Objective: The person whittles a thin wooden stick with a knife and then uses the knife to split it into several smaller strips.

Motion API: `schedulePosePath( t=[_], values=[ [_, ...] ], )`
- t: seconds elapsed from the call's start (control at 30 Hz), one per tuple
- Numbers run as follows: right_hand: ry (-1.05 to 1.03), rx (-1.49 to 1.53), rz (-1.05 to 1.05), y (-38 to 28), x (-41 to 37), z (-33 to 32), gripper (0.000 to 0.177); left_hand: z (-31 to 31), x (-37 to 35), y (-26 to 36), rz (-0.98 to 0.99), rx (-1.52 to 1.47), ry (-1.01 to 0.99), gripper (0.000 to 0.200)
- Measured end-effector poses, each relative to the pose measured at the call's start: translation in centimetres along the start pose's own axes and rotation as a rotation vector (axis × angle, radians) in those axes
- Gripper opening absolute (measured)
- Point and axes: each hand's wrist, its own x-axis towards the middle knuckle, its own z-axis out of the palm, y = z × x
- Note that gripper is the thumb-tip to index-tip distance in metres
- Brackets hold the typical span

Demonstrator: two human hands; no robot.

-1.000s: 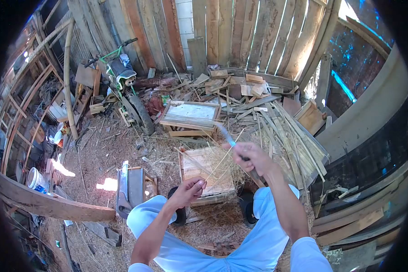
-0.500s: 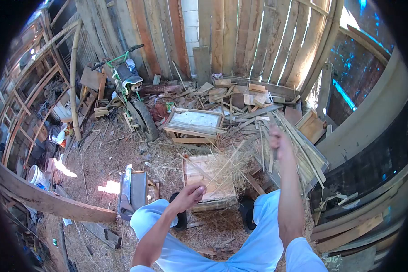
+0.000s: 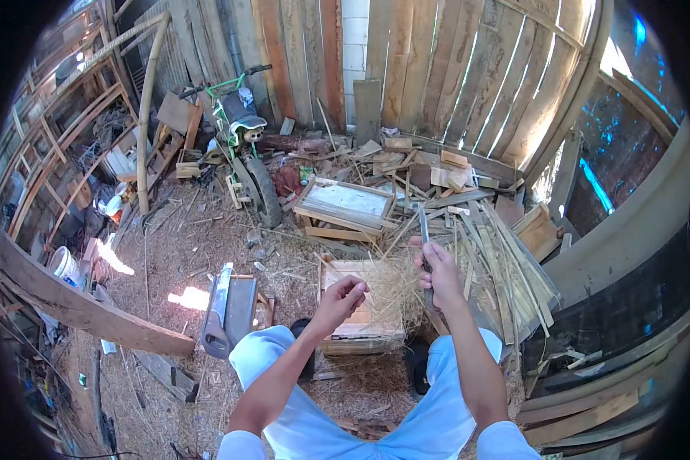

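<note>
My right hand (image 3: 442, 274) is closed around the dark handle of a knife (image 3: 424, 228), its narrow blade pointing up and away from me. To its left, my left hand (image 3: 339, 305) is pinched shut with a thin wooden strip (image 3: 395, 244) that seems to run up and right from the fingers. Part of this strip is hard to separate from the shavings behind it. Both hands are over a low wooden box (image 3: 360, 326) between my knees. Pale, curly shavings (image 3: 406, 295) are heaped on its right side, below the knife.
A handsaw (image 3: 218, 314) lies on a small stand at left. Many long strips (image 3: 506, 268) lie at right. Beyond the box are a wooden frame (image 3: 346, 201), scrap wood (image 3: 445, 172) and a small motorbike (image 3: 245, 146). A plank (image 3: 84, 307) crosses the left side.
My right hand, blurred and farther right before, has come left and lower, and the knife now shows clearly. My left hand has risen slightly. The whole view has shifted a little.
</note>
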Motion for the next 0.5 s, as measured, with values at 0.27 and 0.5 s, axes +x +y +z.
schedulePosePath(
  t=[0.27, 0.5],
  values=[
    [-0.01, 0.003, -0.087, -0.2, 0.2, -0.2, 0.031, -0.3, 0.8, -0.3, 0.044, -0.068, 0.111, 0.017],
    [-0.26, -0.183, -0.022, 1.1, -0.3, 1.5, 0.046, 0.2, 0.9, 0.0, 0.044, -0.063, 0.079, 0.018]
  ],
)
